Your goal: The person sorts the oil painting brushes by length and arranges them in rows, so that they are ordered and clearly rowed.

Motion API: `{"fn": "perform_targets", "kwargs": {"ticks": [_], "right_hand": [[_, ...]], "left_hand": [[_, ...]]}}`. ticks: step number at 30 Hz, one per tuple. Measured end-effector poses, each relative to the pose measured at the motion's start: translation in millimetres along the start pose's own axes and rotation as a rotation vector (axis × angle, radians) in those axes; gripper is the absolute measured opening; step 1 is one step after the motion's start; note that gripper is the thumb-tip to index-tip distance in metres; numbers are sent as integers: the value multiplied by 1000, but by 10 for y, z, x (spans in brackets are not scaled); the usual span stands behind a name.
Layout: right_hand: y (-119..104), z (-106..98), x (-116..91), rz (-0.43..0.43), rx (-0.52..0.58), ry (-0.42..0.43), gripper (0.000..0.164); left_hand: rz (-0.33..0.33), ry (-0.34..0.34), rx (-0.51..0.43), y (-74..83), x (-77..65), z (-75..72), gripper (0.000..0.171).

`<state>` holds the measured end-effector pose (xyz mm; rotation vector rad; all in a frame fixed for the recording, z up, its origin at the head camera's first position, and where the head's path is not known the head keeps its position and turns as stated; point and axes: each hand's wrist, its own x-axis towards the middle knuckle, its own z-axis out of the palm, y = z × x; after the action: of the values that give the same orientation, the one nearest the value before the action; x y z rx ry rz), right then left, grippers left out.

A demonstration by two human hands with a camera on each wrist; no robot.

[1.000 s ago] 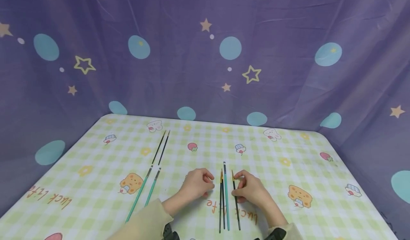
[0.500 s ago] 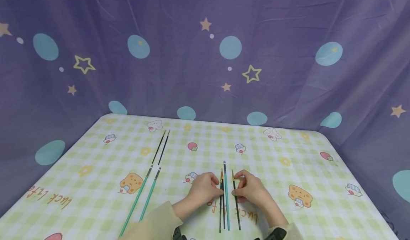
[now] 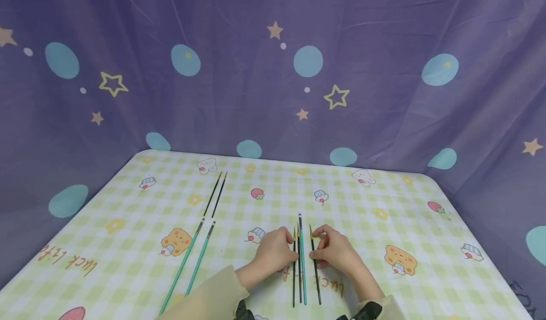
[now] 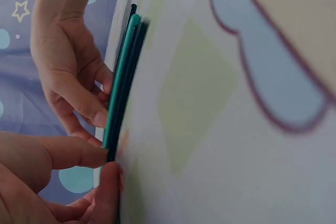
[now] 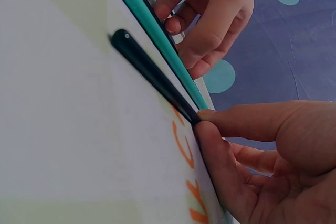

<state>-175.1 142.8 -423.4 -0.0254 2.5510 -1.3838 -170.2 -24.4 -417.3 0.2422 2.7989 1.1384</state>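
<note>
In the head view my left hand (image 3: 275,251) pinches a thin black paintbrush (image 3: 294,282) with a yellowish tip, thumb and forefinger closed on it. Just right of that brush lie a second black paintbrush (image 3: 300,284) and a longer teal paintbrush (image 3: 304,277), side by side. My right hand (image 3: 336,249) holds another black paintbrush (image 3: 317,282) near its golden ferrule; the right wrist view shows thumb and forefinger (image 5: 210,135) meeting on it. From the left wrist, the handles (image 4: 126,72) overlap, so which shaft sits between the left fingers (image 4: 79,153) is partly hidden.
Farther left on the checked tablecloth (image 3: 375,282) lie two teal paintbrushes (image 3: 183,268) (image 3: 200,258), roughly parallel. Beyond them sit two short black paintbrushes (image 3: 212,196) (image 3: 219,195). A purple patterned curtain (image 3: 239,73) hangs behind the table.
My left hand has moved right to the brush group and now pinches the leftmost black paintbrush, which stands slightly apart from the second. My right hand keeps its hold, nearly still.
</note>
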Motion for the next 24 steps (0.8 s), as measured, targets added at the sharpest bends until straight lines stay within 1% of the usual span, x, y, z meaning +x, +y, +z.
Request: {"fn": "perform_targets", "kwargs": {"ticks": [4, 7, 15, 18, 24], "right_hand": [[-2, 0, 4, 2, -8, 1, 41], [-6, 0, 0, 5, -16, 1, 41], [-11, -8, -2, -7, -4, -1, 40], [-8, -6, -1, -8, -3, -3, 40], [5, -4, 0, -11, 0, -9, 40]], "left_hand": [[-15, 11, 22, 5, 34, -1, 23], [-31, 6, 28, 6, 46, -5, 23], [-23, 7, 82, 6, 99, -15, 23], [-30, -7, 71, -5, 100, -27, 20], [-48, -9, 42, -6, 89, -60, 17]]}}
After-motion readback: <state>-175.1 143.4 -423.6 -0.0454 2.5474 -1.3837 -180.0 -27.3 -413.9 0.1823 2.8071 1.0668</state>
